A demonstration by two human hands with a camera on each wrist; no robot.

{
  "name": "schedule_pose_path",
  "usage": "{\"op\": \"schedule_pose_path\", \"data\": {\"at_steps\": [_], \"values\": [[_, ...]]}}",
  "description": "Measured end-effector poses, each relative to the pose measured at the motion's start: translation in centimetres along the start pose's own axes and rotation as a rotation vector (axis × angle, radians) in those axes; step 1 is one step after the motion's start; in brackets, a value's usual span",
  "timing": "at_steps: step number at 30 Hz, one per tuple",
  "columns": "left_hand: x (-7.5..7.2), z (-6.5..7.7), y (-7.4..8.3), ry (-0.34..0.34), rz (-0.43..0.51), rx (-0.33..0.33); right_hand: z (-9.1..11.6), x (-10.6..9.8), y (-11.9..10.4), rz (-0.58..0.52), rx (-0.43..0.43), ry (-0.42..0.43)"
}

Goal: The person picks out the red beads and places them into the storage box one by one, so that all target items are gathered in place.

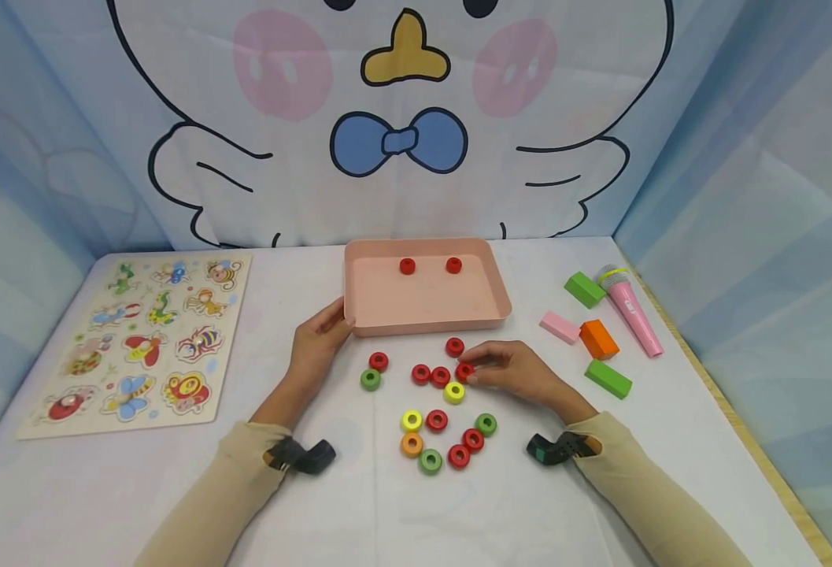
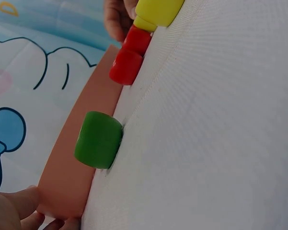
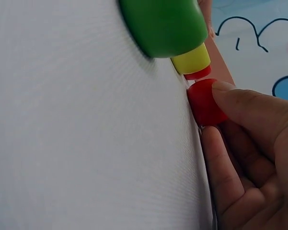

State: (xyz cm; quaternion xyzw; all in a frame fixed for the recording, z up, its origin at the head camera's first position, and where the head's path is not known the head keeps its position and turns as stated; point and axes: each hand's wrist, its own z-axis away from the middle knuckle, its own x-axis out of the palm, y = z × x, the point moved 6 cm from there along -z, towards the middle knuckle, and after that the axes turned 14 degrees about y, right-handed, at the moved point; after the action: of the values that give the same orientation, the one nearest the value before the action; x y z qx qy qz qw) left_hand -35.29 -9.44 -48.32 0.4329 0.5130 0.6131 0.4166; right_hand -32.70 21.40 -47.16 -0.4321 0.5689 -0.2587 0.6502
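Note:
My left hand holds the pink tray at its near left corner, thumb against the front wall in the left wrist view. Two red rings lie inside the tray toward its far side. In front of the tray, my right hand pinches a red ring between thumb and fingers, low over the white cloth. Around that ring lie several other red rings and a yellow ring. A green ring and a red ring lie near the left hand.
Closer to me are more red, green and yellow rings and an orange ring. At the right stand green blocks, an orange block, a pink block and a toy microphone. An insect puzzle board lies at the left.

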Motion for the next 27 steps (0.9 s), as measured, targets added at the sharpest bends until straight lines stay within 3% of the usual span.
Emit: {"op": "schedule_pose_path", "data": {"at_steps": [10,27], "values": [[0.1,0.1,0.0,0.001,0.051,-0.027,-0.5,-0.7,-0.7,0.013,-0.004,0.005],[0.0,0.0,-0.1,-0.005,0.045,-0.032,-3.8,-3.0,-3.0,0.025,0.042,0.07]]}}
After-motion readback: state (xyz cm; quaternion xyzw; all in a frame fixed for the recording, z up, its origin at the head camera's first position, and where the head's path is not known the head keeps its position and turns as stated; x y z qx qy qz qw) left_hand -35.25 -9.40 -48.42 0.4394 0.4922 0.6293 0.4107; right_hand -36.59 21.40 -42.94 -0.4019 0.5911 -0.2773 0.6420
